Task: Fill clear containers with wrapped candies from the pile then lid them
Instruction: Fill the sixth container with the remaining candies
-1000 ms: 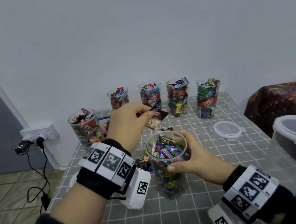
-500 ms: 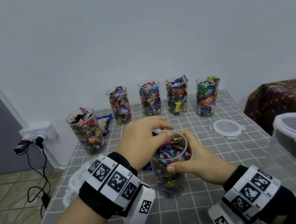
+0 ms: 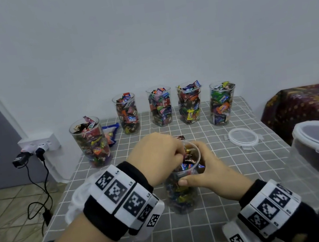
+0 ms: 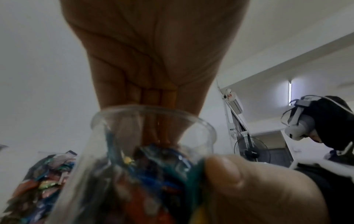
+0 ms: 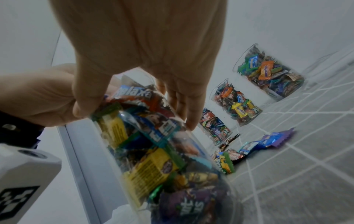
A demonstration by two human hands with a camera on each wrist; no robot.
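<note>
One clear container (image 3: 182,192) standing upright on counter (image 3: 232,224), mouth up; right hand (image 3: 208,173) gripping it, left hand (image 3: 156,158) fingertips bunched into candies (image 3: 187,161).

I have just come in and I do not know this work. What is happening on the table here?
A person is filling clear containers with wrapped candies. The right hand grips the nearly full container, while the left hand has its fingers inside the mouth, on the candies. Five filled containers stand unlidded further back. A loose lid lies on the checked tablecloth.
</note>
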